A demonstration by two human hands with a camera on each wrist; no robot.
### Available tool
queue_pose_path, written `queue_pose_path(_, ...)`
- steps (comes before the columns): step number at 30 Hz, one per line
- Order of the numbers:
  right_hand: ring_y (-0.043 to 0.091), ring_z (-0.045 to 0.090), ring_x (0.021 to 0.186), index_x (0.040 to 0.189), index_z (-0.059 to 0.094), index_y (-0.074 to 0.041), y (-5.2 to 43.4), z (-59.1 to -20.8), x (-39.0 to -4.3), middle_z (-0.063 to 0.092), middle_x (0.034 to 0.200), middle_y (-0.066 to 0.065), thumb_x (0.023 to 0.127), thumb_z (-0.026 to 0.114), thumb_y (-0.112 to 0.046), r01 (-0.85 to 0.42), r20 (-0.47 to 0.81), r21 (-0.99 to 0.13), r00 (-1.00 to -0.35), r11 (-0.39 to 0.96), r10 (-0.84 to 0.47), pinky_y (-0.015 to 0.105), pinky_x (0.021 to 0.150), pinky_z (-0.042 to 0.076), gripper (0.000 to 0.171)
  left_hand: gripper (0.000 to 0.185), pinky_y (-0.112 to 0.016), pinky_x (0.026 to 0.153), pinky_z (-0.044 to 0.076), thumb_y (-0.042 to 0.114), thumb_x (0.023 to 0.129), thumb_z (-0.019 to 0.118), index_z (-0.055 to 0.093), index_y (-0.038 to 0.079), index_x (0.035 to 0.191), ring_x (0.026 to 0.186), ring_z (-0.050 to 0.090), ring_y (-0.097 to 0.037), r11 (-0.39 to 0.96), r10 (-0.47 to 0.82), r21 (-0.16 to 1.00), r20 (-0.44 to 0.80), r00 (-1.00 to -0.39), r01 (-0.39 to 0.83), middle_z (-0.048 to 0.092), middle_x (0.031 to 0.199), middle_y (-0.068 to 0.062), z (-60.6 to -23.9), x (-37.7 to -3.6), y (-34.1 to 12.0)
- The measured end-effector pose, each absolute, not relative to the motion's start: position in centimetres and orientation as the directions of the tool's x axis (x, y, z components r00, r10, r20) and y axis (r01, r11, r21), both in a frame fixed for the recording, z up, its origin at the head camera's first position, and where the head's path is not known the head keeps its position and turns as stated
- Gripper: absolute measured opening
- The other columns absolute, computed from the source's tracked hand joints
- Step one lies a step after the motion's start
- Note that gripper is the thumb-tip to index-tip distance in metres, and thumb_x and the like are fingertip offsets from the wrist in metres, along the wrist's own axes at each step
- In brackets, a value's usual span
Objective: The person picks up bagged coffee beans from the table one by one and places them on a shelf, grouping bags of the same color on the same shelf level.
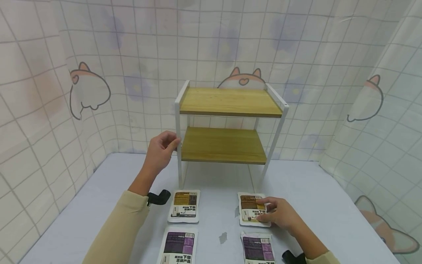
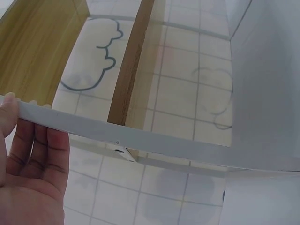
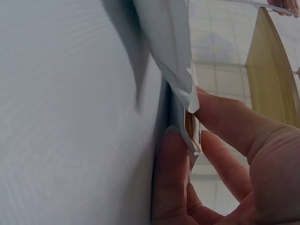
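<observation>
Checked fabric printed with cat figures hangs behind and on both sides of a pale desk [image 1: 329, 205]. At the back of the desk stands a small rack [image 1: 227, 128] with a white metal frame and two wooden shelves.

The left hand [image 1: 160, 150] is raised at the rack's front left post, its fingers curled round the white bar about level with the lower shelf; the left wrist view shows the fingers [image 2: 35, 150] wrapped behind that bar.

Four flat pouches lie on the desk in front of the rack, in two rows. The right hand [image 1: 278, 212] rests on the brown-labelled pouch on the right [image 1: 249, 209], covering its right edge. The right wrist view shows thumb and forefinger [image 3: 225, 122] pinching that pouch's edge, lifted slightly off the desk.

Well to its left, and apart from either hand, lies another brown-labelled pouch [image 1: 184, 205]. Nearer the person lie a purple-labelled pouch on the left [image 1: 178, 247] and a purple-labelled pouch on the right [image 1: 258, 251], the latter just below the right hand.
</observation>
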State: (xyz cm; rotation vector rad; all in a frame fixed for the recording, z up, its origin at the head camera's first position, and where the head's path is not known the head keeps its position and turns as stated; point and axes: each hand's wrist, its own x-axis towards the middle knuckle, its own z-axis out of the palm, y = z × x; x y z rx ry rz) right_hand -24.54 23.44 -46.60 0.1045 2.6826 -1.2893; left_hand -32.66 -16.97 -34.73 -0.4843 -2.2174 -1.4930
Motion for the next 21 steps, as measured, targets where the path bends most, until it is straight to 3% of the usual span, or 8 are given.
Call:
queue_pose_path(4,0.023,0.056,0.084,0.122,0.075,-0.017,23.47,-46.60,-24.48,0.063,0.098,0.011,0.067,0.096,-0.018,0.139,-0.181,-0.768,-0.984,0.626,-0.004,0.032,0.061,0.049,0.059,0.027,-0.019,0.077,0.055,0.030,0.102,0.065,0.068,0.005,0.113,0.088,0.064,-0.023,0.359,0.058,0.782,0.526,-0.849,0.509,0.069,0.102,-0.010,-34.78,-32.72,-16.94)
queue_pose_path(12,0.022,0.054,0.081,0.123,0.074,-0.018,23.47,-46.46,-24.37,0.061,0.093,0.010,0.069,0.095,-0.016,0.131,-0.184,-0.766,-0.983,0.630,-0.020,0.031,0.059,0.048,0.057,0.026,-0.018,0.077,0.055,0.028,0.102,0.065,0.068,0.004,0.112,0.088,0.065,-0.023,0.359,0.059,0.785,0.520,-0.852,0.504,0.069,0.101,-0.013,-34.77,-32.76,-16.89)
queue_pose_path(21,0.023,0.055,0.083,0.122,0.075,-0.017,23.36,-46.11,-24.42,0.061,0.094,0.011,0.070,0.094,-0.014,0.124,-0.171,-0.758,-0.985,0.640,-0.011,0.032,0.060,0.049,0.055,0.027,-0.018,0.077,0.054,0.027,0.102,0.064,0.067,0.002,0.113,0.092,0.064,-0.035,0.354,0.060,0.788,0.518,-0.853,0.504,0.069,0.103,-0.014,-34.53,-32.63,-16.89)
